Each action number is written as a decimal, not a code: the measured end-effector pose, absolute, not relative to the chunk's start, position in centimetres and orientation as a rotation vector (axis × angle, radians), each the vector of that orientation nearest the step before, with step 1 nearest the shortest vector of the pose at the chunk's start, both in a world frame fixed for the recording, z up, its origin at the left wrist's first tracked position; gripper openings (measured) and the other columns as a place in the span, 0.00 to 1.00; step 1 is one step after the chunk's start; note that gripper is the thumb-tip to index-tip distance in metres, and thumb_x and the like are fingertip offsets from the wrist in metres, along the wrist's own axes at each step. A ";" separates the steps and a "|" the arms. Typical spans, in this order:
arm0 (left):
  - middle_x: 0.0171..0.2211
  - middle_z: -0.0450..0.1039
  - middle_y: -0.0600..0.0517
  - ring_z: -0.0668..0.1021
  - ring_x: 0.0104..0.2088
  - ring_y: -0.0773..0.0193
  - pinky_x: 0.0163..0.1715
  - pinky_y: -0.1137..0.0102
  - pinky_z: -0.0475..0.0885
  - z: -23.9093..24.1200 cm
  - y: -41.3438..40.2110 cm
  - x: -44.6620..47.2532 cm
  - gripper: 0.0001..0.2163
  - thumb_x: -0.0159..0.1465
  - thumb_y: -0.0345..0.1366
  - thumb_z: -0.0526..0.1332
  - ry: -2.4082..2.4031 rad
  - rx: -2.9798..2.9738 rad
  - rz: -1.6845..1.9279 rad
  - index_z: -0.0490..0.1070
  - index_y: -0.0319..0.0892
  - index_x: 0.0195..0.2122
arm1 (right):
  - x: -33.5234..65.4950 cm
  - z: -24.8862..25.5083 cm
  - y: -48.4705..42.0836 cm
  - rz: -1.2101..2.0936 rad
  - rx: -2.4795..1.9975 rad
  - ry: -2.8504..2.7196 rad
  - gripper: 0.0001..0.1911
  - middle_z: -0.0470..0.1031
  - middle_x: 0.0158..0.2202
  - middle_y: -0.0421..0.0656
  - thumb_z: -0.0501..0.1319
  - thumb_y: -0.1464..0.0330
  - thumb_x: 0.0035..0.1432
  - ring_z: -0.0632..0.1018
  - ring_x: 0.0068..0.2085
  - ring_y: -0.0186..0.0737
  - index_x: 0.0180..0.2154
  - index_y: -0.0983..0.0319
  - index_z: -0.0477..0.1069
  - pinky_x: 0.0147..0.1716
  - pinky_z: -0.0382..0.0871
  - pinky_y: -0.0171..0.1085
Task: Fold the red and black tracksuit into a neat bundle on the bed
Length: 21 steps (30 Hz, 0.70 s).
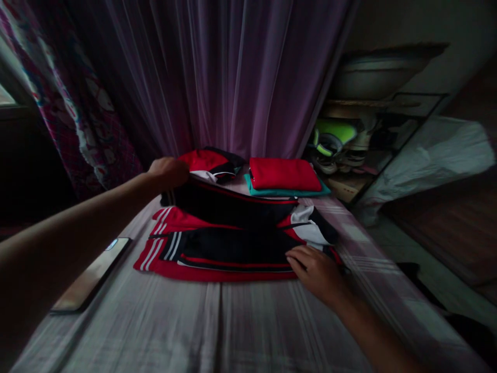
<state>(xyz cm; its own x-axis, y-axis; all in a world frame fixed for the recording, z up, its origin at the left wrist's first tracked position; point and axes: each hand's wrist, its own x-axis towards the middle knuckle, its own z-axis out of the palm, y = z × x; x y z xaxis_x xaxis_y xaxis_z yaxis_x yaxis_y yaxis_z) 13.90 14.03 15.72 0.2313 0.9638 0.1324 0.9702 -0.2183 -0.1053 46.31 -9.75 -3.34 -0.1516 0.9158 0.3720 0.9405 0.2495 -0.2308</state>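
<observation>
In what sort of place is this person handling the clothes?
Probably a room in a home, perhaps a bedroom. A purple curtain hangs behind the clothes, which lie on a checked cloth, and shoes sit on a rack at the right.

And here's the cloth-covered surface (174, 331): spread clothing (240, 248) lies across its middle, the left hand (169, 172) at the clothing's far left corner, the right hand (316, 272) at its near right. Over by the left edge, a phone (91, 280), lying left of the clothing! Up toward the far edge, 2 heaps side by side: a bunched garment (205, 158) on the left, and on the right a folded cloth (285, 173) on top of a lower cloth (324, 189). Behind them hangs the curtain (233, 77). Past the far right corner, a rack (373, 103): basin (380, 77) up top, shoes (355, 155) below, plastic bag (438, 155) on its right.
</observation>
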 end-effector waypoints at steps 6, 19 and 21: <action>0.68 0.52 0.34 0.65 0.64 0.44 0.56 0.58 0.65 17.5 17.3 17.8 0.32 0.71 0.39 0.53 -1.655 -2.374 -0.590 0.39 0.34 0.71 | 46.9 -4.9 -10.1 -0.103 -1.725 -2.062 0.14 0.80 0.50 0.48 0.55 0.66 0.64 0.79 0.50 0.46 0.46 0.58 0.78 0.50 0.73 0.47; 0.54 0.76 0.45 0.77 0.54 0.55 0.54 0.65 0.71 -1.6 1.1 2.1 0.23 0.66 0.49 0.49 -1.934 -2.539 -0.483 0.71 0.43 0.55 | 49.0 -5.4 -11.0 -0.252 -2.093 -1.785 0.20 0.78 0.52 0.50 0.52 0.60 0.65 0.77 0.50 0.52 0.50 0.60 0.75 0.51 0.69 0.49; 0.59 0.71 0.43 0.72 0.60 0.53 0.58 0.62 0.68 -2.8 0.7 1.0 0.25 0.65 0.49 0.49 -1.948 -2.448 -0.594 0.69 0.41 0.56 | 49.5 -5.3 -11.3 -0.329 -2.183 -1.681 0.21 0.77 0.52 0.52 0.51 0.58 0.66 0.77 0.50 0.53 0.50 0.61 0.74 0.49 0.68 0.49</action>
